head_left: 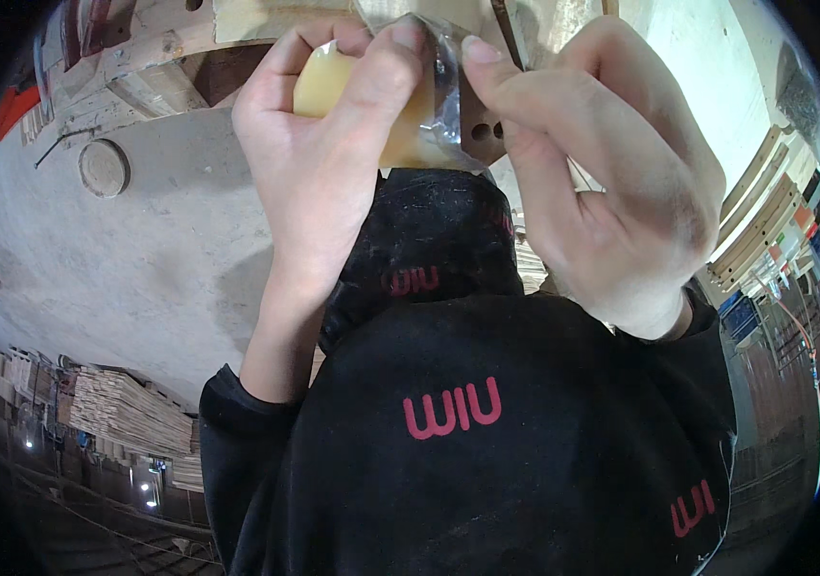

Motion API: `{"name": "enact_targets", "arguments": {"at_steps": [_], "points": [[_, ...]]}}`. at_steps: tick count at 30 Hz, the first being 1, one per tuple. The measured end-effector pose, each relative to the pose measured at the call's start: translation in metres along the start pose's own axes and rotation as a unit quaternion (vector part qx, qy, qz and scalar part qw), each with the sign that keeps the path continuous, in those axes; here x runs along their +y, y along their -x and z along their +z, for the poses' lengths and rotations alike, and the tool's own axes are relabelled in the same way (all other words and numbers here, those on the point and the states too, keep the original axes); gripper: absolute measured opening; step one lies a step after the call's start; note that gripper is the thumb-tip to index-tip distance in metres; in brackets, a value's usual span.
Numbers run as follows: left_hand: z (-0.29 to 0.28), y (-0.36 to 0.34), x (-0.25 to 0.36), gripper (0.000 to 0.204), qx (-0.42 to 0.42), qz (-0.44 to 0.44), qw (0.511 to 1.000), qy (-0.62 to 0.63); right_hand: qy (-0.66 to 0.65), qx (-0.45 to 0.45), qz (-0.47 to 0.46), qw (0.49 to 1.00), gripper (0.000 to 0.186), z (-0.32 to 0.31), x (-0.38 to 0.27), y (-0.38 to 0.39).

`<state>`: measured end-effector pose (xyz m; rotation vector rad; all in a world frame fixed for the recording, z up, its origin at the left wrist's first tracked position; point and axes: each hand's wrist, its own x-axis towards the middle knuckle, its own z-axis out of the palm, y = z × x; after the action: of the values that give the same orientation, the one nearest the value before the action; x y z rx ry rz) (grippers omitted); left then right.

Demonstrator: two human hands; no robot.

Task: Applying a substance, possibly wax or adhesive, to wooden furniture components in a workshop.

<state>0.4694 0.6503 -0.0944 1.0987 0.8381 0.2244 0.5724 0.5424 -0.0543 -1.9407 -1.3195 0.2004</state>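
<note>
My left hand (333, 125) is closed around a smooth yellow roll (405, 144), which looks like packing tape, with the thumb over its top. A glossy clear film (446, 91) shows along the roll's right side. Close beside that film, my right hand (611, 163) has its fingers curled in a pinch. The right thumb tip lies at the film's edge; whether it grips the film is hidden. Both hands are raised at the top of the view, above my black clothing (487, 365).
At the upper left are pieces of wood (155, 91) and something red (14, 110). A round flat disc (104, 168) lies on the grey surface (151, 250). Stacked thin boards (131, 413) stand at the lower left, curved wooden parts (765, 211) and a hose (816, 384) at the right.
</note>
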Motion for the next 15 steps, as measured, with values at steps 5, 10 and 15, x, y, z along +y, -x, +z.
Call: {"name": "enact_targets", "arguments": {"at_steps": [5, 10, 15], "points": [[-0.0002, 0.0, 0.0003, 0.018, 0.004, 0.006, 1.0, -0.013, 0.011, -0.014, -0.001, 1.0, 0.03, -0.0009, -0.0004, -0.0006], [-0.0029, -0.0015, -0.0034, 0.017, -0.015, 0.033, 0.999, 0.017, 0.022, -0.029, -0.003, 0.999, 0.03, -0.0029, -0.0028, -0.0036], [0.0001, -0.0013, -0.0019, 0.017, -0.002, 0.016, 1.0, 0.013, 0.035, -0.043, -0.003, 0.998, 0.03, -0.0057, -0.0051, -0.0047]]}}
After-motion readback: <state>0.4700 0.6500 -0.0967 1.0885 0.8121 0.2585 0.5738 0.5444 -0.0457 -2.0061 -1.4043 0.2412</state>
